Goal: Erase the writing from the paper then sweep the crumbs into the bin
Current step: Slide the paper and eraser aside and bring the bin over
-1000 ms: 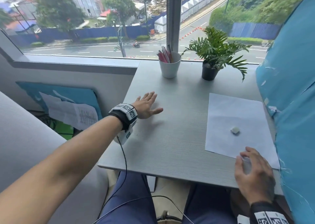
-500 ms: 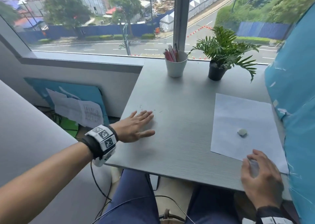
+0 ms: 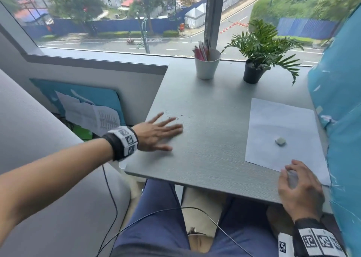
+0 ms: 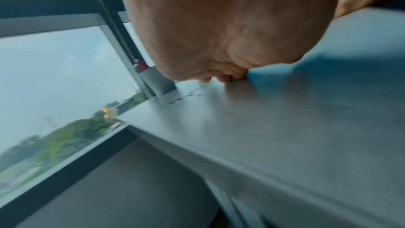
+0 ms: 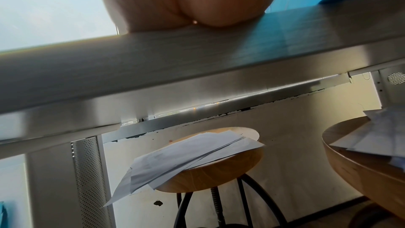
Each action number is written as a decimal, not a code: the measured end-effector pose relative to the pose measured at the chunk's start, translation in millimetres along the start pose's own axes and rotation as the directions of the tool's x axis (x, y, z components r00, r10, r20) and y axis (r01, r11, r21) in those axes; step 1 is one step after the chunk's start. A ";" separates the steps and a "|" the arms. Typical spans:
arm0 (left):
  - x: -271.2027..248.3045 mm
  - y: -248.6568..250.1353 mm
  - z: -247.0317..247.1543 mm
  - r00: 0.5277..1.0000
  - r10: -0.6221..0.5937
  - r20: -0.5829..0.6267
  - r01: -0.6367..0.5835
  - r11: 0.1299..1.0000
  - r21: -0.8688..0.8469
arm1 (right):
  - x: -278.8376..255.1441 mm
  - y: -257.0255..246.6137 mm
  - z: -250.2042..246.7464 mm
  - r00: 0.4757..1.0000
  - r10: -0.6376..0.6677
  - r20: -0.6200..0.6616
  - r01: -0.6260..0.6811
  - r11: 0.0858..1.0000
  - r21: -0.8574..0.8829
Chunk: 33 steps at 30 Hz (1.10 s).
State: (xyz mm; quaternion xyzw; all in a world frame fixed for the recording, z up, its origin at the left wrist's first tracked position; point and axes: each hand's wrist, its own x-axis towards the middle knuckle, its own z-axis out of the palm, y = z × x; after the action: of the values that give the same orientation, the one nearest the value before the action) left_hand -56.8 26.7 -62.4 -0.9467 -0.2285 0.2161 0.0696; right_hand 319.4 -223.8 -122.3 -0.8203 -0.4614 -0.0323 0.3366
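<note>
Pressing my left hand flat, fingers wide, beside eraser crumbs; right hand fingers loosely curled on the paper

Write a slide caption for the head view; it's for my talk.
Left hand flat on the table beside eraser crumbs; eraser on the paper.

Desk below the window: cup and potted plant at the rear, plant to the right. Paper on the right side, eraser on it. Crumbs on the left, just beyond the left hand; right hand on the paper's near edge.
</note>
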 end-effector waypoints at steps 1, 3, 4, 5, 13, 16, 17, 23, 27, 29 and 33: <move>3.8 -12.7 -1.3 0.997 -0.079 0.014 0.078 0.997 0.005 | -0.2 -0.4 -0.5 1.000 0.007 0.001 -0.007 1.000 0.005; 4.0 -22.3 -8.2 0.989 -0.147 -0.002 0.147 0.988 -0.040 | 0.4 0.2 -0.6 1.000 0.008 0.003 -0.008 1.000 0.008; 2.2 -17.9 -11.8 0.992 -0.122 -0.026 0.120 0.991 -0.053 | 0.9 0.8 -0.1 1.000 0.001 0.002 -0.001 1.000 0.004; -0.7 -6.8 -14.8 0.997 -0.054 -0.051 0.051 0.997 -0.050 | 1.1 1.7 0.4 1.000 -0.005 0.001 0.005 1.000 -0.001; -17.2 58.8 4.9 0.935 0.332 -0.126 -0.347 0.929 -0.127 | 1.5 1.9 1.2 1.000 -0.026 -0.001 0.026 1.000 0.012; -13.0 12.8 12.6 0.979 0.193 -0.064 -0.199 0.975 -0.102 | 0.3 2.7 0.9 1.000 -0.027 0.004 0.027 1.000 0.007; -9.8 -0.2 12.0 0.990 0.139 -0.035 -0.141 0.988 -0.068 | -0.1 2.3 0.8 1.000 -0.026 0.000 0.026 1.000 0.006; 25.1 -13.5 -15.7 0.995 -0.093 -0.040 0.092 0.996 -0.018 | 0.6 1.9 0.8 1.000 -0.011 0.004 0.012 1.000 -0.010; 63.5 47.5 -38.5 0.992 0.072 -0.106 -0.085 0.989 -0.123 | 1.0 0.5 0.5 1.000 0.020 0.021 -0.019 1.000 -0.024; 74.7 72.8 -38.5 0.990 0.124 -0.063 -0.133 0.975 -0.177 | 0.6 0.8 -0.8 0.999 0.029 0.030 -0.028 0.999 -0.027; 67.6 58.5 -17.7 0.999 -0.035 -0.040 0.019 0.937 -0.349 | 0.7 -0.2 -1.6 1.000 -0.003 0.003 0.003 1.000 -0.018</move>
State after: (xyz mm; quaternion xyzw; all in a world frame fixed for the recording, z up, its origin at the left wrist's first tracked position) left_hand 28.8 5.6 -85.5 -0.9456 -0.2745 0.1494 -0.0906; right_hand 320.1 -224.1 -120.7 -0.8225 -0.4628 -0.0358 0.3287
